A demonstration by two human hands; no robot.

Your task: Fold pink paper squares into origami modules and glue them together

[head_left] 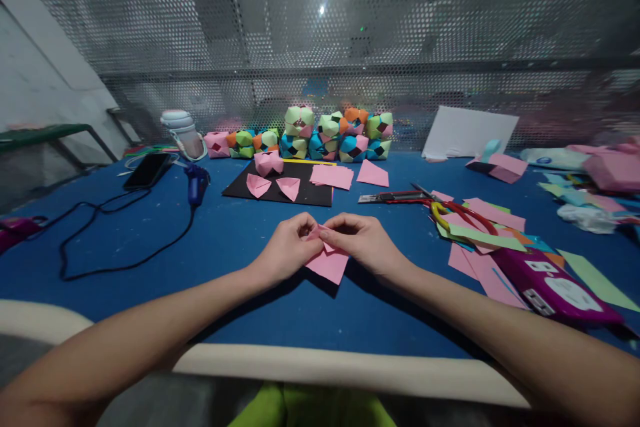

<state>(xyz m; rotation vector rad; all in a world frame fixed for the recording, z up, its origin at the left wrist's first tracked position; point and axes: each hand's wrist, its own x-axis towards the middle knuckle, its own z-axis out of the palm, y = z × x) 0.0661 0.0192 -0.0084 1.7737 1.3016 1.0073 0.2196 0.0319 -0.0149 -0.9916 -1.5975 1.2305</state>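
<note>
Between my two hands is a piece of pink paper [329, 268], partly folded at its upper edge. My left hand [290, 245] pinches its upper left side, and my right hand [366, 240] pinches the top with thumb and fingers. The fingertips nearly meet and hide part of the fold. Just beyond them, a black board [310, 196] carries two folded pink pieces, one on the left [258, 185] and another on the right [289, 189], plus a pink folded paper ball [269, 163]. Pink paper sheets [332, 177] lie over the board's right side.
Several coloured paper balls [327, 137] are stacked at the back. To the right lie a box cutter [395, 197], scissors [465, 217], paper scraps and a purple packet [555, 287]. On the left are a blue glue gun [195, 185] with its cord, a phone [147, 171] and a bottle [184, 133].
</note>
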